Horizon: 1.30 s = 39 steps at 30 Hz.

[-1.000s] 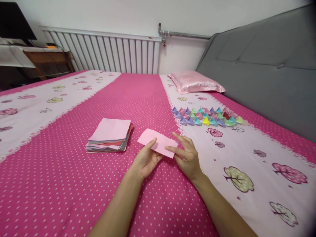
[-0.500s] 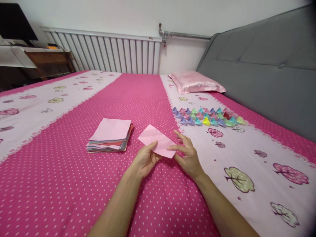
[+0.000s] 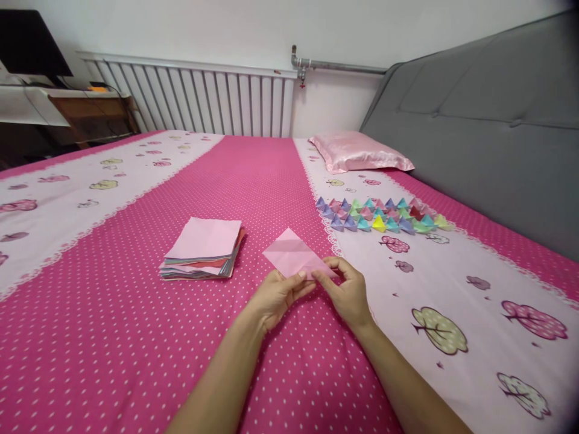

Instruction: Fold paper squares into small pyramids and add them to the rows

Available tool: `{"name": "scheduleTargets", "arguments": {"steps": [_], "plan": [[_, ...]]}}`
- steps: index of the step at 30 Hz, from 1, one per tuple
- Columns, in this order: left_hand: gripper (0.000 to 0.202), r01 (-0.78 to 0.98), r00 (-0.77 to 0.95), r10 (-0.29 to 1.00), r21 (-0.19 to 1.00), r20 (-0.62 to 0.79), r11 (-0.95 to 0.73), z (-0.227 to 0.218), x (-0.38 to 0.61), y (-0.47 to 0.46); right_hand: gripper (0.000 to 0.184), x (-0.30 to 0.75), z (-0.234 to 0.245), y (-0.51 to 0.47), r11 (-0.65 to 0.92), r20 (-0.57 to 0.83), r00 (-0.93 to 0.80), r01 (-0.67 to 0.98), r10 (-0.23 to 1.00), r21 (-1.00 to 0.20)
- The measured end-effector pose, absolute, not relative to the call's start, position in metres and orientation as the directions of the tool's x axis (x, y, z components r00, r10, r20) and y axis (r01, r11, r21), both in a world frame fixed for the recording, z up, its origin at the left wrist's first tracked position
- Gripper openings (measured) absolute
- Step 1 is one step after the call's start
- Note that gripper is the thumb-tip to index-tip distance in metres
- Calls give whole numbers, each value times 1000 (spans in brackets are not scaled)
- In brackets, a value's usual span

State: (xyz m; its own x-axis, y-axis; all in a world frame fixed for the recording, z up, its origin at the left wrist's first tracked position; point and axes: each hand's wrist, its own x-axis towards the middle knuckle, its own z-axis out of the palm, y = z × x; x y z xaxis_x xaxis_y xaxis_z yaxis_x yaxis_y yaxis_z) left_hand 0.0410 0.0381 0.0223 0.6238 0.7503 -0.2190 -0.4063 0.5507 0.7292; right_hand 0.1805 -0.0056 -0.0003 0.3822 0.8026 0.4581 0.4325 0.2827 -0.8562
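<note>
A creased sheet of pink origami paper (image 3: 292,252) is held between my two hands, one corner pointing away from me. My left hand (image 3: 279,296) pinches its near left edge, thumb on top and fingers beneath. On the near right side, my right hand (image 3: 348,292) grips the paper between thumb and fingers. The paper's lower edge is partly hidden by the thumbs. To the left lies a stack of square paper sheets (image 3: 203,239) with a pink one on top. Several small folded paper pyramids (image 3: 379,223) in many colours stand in rows at the right.
Everything rests on a bed with a pink dotted cover (image 3: 136,337). A shiny pink pillow (image 3: 359,152) lies at the back beside the grey headboard (image 3: 479,120). Behind the bed are a white radiator (image 3: 203,99) and, at far left, a desk (image 3: 90,108) with a black monitor (image 3: 31,45).
The paper has turned and shifted slightly right, its far corner now pointing straight away. My right hand's fingers have closed in on its right corner, and both thumbs have come closer together.
</note>
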Motion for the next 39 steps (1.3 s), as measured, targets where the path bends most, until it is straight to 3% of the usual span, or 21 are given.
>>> {"name": "scheduleTargets", "arguments": {"steps": [4, 7, 10, 15, 21, 25, 34, 39], "plan": [[19, -393, 613, 757, 745, -225, 539, 21, 42, 38, 30, 178, -4, -3, 271, 325, 456, 183, 828, -945], [19, -353, 587, 772, 781, -244, 515, 19, 42, 39, 41, 178, -4, -2, 242, 212, 411, -23, 887, -970], [20, -292, 538, 797, 826, -274, 481, 18, 42, 40, 42, 178, -2, -3, 206, 147, 390, -113, 909, -972], [22, -247, 433, 856, 876, -282, 414, 16, 40, 42, 35, 178, -1, -2, 197, 114, 414, -165, 903, -966], [21, -202, 431, 843, 876, -321, 437, 17, 41, 43, 33, 181, -2, 0, 206, 80, 496, -205, 864, -957], [23, -229, 411, 857, 875, -310, 426, 17, 41, 43, 38, 180, -1, -1, 187, 75, 431, -225, 899, -956], [26, -212, 412, 877, 910, -247, 356, 15, 43, 40, 53, 175, 2, -4, 118, 41, 413, -163, 910, -980], [26, -190, 405, 877, 915, -258, 357, 16, 44, 40, 52, 177, -2, -3, 132, 81, 478, -75, 875, -988]]}}
